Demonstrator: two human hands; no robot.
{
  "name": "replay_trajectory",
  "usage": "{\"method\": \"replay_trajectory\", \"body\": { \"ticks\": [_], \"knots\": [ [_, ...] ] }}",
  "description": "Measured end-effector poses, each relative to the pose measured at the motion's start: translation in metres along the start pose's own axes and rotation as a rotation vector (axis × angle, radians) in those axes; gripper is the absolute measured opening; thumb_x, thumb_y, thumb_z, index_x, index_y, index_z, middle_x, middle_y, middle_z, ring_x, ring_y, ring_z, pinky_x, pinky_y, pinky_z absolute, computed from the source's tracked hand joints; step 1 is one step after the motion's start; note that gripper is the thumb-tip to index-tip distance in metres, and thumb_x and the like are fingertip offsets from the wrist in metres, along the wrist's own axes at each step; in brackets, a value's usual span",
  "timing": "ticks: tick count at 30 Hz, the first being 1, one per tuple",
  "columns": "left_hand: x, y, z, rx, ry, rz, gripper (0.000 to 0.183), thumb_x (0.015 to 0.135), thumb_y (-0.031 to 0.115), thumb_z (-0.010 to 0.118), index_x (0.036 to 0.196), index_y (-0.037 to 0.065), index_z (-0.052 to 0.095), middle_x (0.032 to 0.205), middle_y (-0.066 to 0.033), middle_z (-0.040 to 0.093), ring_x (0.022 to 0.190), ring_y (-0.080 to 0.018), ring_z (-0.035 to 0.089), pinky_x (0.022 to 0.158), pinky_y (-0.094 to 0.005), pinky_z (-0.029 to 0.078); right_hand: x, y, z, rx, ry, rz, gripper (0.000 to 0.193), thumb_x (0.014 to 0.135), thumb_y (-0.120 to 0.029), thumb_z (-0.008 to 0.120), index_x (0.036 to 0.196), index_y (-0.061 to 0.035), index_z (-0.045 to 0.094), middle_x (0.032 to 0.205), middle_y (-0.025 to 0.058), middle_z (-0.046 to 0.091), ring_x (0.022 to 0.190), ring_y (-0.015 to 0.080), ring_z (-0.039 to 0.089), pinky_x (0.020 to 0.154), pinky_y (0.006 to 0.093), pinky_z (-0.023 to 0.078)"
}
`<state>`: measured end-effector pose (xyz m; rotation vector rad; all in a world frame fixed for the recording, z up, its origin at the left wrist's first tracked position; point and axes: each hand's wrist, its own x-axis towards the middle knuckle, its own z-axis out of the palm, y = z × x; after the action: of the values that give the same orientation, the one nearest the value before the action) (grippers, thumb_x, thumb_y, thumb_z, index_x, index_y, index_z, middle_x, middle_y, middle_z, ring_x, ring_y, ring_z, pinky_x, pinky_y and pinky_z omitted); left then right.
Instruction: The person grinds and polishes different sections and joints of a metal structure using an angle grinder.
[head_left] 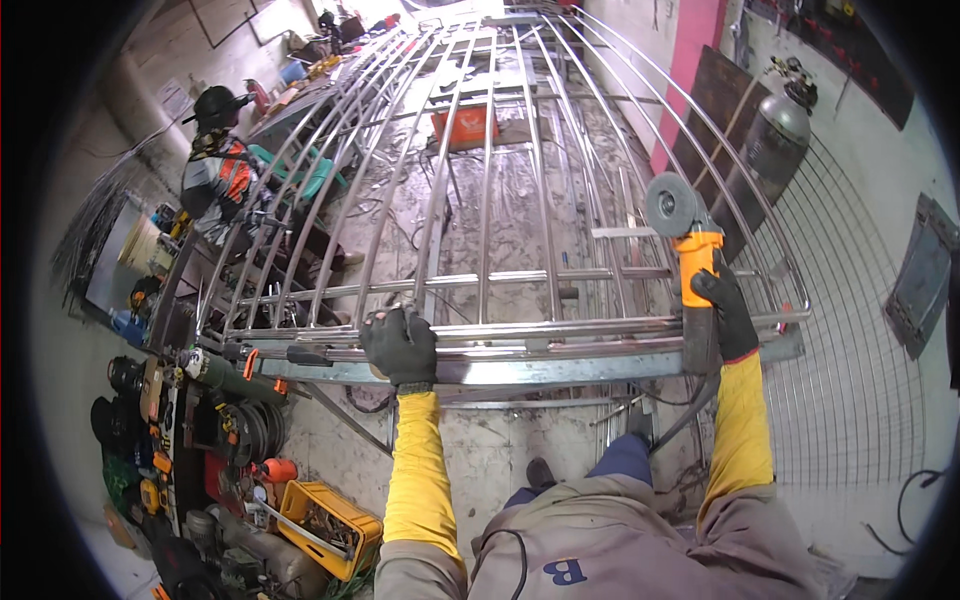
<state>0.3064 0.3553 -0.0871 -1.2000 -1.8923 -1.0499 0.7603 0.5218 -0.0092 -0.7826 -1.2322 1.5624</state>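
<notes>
My right hand (730,308), in a dark glove, is closed round the body of an orange and black angle grinder (698,262). The grinder stands upright with its grey disc (671,204) at the top, over the right end of a long frame of shiny metal tubes (490,332). On the near rail of that frame lies my left hand (400,345), also gloved, its fingers bent over the tubing. A flat metal beam (500,372) runs beneath the near edge. Whether the disc is turning I cannot tell.
A co-worker (222,180) in a dark cap is beyond the frame's left side. A yellow crate (325,530) and an orange bottle (275,470) are at the lower left. To the right stand a gas cylinder (770,140) and wire mesh (840,330). A red-orange box (465,128) sits under the frame.
</notes>
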Motion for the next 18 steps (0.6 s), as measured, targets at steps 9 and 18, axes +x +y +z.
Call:
{"method": "replay_trajectory", "body": {
  "ticks": [9,18],
  "knots": [
    [0.002,-0.001,0.002,0.050,-0.027,-0.008,0.027,0.093,0.027,0.064,0.095,0.003,0.075,0.089,-0.0203,0.071,0.091,-0.0434,0.065,0.099,-0.0547,0.049,-0.009,0.011,-0.008,0.011,0.014,-0.125,0.051,0.096,-0.035,0.073,0.133,-0.0032,0.059,0.106,0.0098,0.073,0.091,0.0211,0.074,0.082,0.0355,0.062],
    [0.017,0.004,-0.038,-0.210,-0.296,-0.250,0.023,0.098,0.021,0.062,0.107,0.003,0.074,0.102,-0.0195,0.075,0.104,-0.0388,0.069,0.105,-0.0522,0.050,-0.109,0.037,0.040,0.275,0.051,-0.300,0.064,0.100,-0.050,0.067,0.142,-0.0043,0.051,0.105,0.0101,0.064,0.091,0.0243,0.066,0.086,0.0412,0.057]
  ]
}}
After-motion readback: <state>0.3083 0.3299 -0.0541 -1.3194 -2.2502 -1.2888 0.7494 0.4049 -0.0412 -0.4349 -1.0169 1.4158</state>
